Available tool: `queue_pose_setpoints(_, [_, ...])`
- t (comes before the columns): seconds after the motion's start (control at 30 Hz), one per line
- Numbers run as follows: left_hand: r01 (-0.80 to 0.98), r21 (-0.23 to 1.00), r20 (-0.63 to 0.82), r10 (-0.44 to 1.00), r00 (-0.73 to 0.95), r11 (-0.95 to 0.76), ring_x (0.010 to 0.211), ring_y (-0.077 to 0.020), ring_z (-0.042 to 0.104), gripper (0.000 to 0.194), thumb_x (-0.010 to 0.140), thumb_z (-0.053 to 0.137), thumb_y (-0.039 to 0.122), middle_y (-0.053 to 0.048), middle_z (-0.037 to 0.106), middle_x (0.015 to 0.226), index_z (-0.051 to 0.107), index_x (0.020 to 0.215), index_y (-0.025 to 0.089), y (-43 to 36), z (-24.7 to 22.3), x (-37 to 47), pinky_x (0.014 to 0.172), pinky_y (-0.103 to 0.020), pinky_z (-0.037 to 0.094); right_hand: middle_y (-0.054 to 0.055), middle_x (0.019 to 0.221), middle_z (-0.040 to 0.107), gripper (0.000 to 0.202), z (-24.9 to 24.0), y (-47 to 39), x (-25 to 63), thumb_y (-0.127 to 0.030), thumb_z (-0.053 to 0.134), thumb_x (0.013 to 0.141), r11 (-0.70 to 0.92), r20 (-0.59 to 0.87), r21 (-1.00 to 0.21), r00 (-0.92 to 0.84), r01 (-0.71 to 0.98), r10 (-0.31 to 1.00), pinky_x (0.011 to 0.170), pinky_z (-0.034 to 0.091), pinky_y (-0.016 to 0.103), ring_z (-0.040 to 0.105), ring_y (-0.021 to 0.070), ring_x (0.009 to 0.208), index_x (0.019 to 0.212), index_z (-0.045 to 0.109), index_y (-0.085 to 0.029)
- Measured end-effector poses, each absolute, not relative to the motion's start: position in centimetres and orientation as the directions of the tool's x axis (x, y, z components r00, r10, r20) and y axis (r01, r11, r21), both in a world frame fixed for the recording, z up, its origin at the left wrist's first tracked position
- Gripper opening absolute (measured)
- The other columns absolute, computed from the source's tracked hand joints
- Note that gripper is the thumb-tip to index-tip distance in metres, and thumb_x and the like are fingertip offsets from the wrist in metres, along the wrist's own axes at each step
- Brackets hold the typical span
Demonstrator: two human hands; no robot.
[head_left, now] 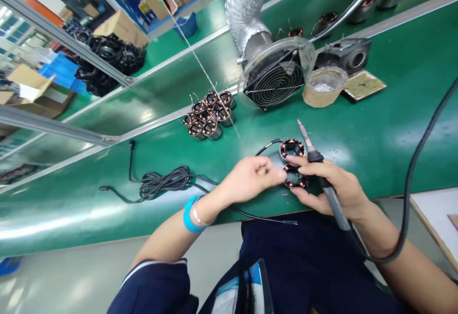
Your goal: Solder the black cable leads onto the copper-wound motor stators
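Observation:
My right hand [338, 185] grips a soldering iron [331, 197] whose tip points up and away from me. Its thumb and fingers also rest around the right side of a motor stator [296, 183], a ring with copper windings. At that stator's left rim my left hand [255, 178] is closed in a pinch; whatever lies between its fingertips is hidden. A second stator [287, 148] stands just behind the first, with a black cable [266, 148] running to its left side. Below my left forearm, a cable end with bare wires [286, 221] lies along the bench edge.
Several stators [207, 116] stand grouped at the back. A fume fan [277, 82] on a silver duct [245, 8] faces me. Beside it are a tin [325, 87], an iron holder [352, 56] and a sponge tray [365, 85]. A coiled cable [162, 183] lies left; the iron's cord [411, 180] loops right.

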State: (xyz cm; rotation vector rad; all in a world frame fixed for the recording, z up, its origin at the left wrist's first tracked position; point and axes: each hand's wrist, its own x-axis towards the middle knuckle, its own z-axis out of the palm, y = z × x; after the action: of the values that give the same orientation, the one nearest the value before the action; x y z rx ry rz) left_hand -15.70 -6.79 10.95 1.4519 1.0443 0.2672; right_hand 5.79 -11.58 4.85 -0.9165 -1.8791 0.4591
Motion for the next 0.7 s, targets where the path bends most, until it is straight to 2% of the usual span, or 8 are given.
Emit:
queue_pose_setpoints(0.1, [0.643,0.716,-0.338,0.671,0.66,-0.272,0.049,-0.0097,0.04,0.042,0.075,0.074,0.059,0.005,0.047,0.054,0.063,0.076,0.018,-10.1,10.5,-17.4,0.049,-0.023,0.026,0.013,0.129,0.065,0.052,4.5,-11.7,5.7,-0.011,0.074,0.075,0.665,0.627,-0.643,-0.238,0.38,0.742,0.094,0.06,0.041,0.067,0.0254,0.112,0.121,0.052,-0.022])
queue_pose_setpoints(0.17, [0.601,0.54,-0.243,0.575,0.782,-0.589,0.056,-0.0142,0.052,0.031,0.082,0.071,0.047,0.0,0.06,0.066,0.062,0.086,0.017,-12.0,9.5,-18.1,0.053,-0.024,0.035,0.014,0.128,0.065,0.052,4.2,-11.6,5.7,-0.009,0.075,0.074,0.678,0.646,-0.629,-0.229,0.381,0.728,0.095,0.06,0.042,0.067,0.0258,0.113,0.119,0.053,-0.021])
queue_pose_setpoints(0.23, [0.52,0.437,-0.179,0.496,0.85,-0.734,0.059,-0.0165,0.057,0.016,0.091,0.059,0.033,-0.003,0.063,0.072,0.059,0.088,0.017,-12.9,8.6,-18.5,0.056,-0.026,0.04,0.015,0.129,0.065,0.053,4.1,-11.6,5.9,-0.008,0.075,0.072,0.683,0.658,-0.617,-0.221,0.391,0.72,0.096,0.059,0.043,0.066,0.0262,0.114,0.118,0.053,-0.021])
queue_pose_setpoints(0.33, [0.532,0.559,-0.114,0.577,0.809,-0.636,0.053,-0.0128,0.052,0.014,0.094,0.051,0.028,0.002,0.056,0.062,0.059,0.089,0.018,-12.5,8.5,-18.8,0.054,-0.024,0.037,0.014,0.129,0.065,0.053,4.5,-11.7,6.0,-0.009,0.074,0.072,0.686,0.664,-0.604,-0.22,0.404,0.714,0.093,0.06,0.043,0.067,0.0259,0.112,0.119,0.053,-0.022])
queue_pose_setpoints(0.43, [0.545,0.761,-0.11,0.759,0.642,-0.352,0.043,-0.0078,0.031,0.017,0.091,0.059,0.035,0.011,0.032,0.048,0.06,0.089,0.019,-11.0,9.7,-19.2,0.047,-0.021,0.024,0.015,0.127,0.066,0.049,5.9,-12.2,5.4,-0.011,0.072,0.075,0.672,0.655,-0.621,-0.203,0.404,0.728,0.095,0.059,0.044,0.067,0.0268,0.112,0.12,0.054,-0.02])
queue_pose_setpoints(0.5, [0.509,0.821,-0.104,0.811,0.576,-0.257,0.043,-0.0068,0.021,0.02,0.089,0.062,0.038,0.013,0.021,0.048,0.059,0.087,0.018,-10.2,10.4,-19.4,0.046,-0.022,0.019,0.013,0.12,0.069,0.045,7.2,-12.5,4.5,-0.013,0.07,0.078,0.621,0.619,-0.669,-0.156,0.409,0.769,0.091,0.06,0.04,0.07,0.0254,0.106,0.119,0.054,-0.019])
queue_pose_setpoints(0.63, [0.486,0.84,-0.086,0.825,0.558,-0.241,0.046,-0.0069,0.021,0.02,0.087,0.064,0.037,0.012,0.022,0.049,0.058,0.086,0.017,-9.3,10.6,-19.2,0.049,-0.022,0.02,0.003,0.093,0.072,0.034,9.1,-12.6,2.3,-0.012,0.066,0.082,0.538,0.559,-0.746,-0.068,0.393,0.826,0.071,0.061,0.026,0.071,0.0152,0.076,0.113,0.057,-0.022])
queue_pose_setpoints(0.7, [0.459,0.855,-0.078,0.815,0.574,-0.242,0.048,-0.0074,0.025,0.018,0.084,0.066,0.033,0.012,0.025,0.052,0.057,0.09,0.018,-8.7,10.5,-19.5,0.051,-0.022,0.024,0.0,0.087,0.07,0.033,9.3,-12.3,1.6,-0.01,0.064,0.082,0.54,0.559,-0.768,-0.05,0.345,0.827,0.068,0.06,0.023,0.069,0.0131,0.071,0.111,0.056,-0.023])
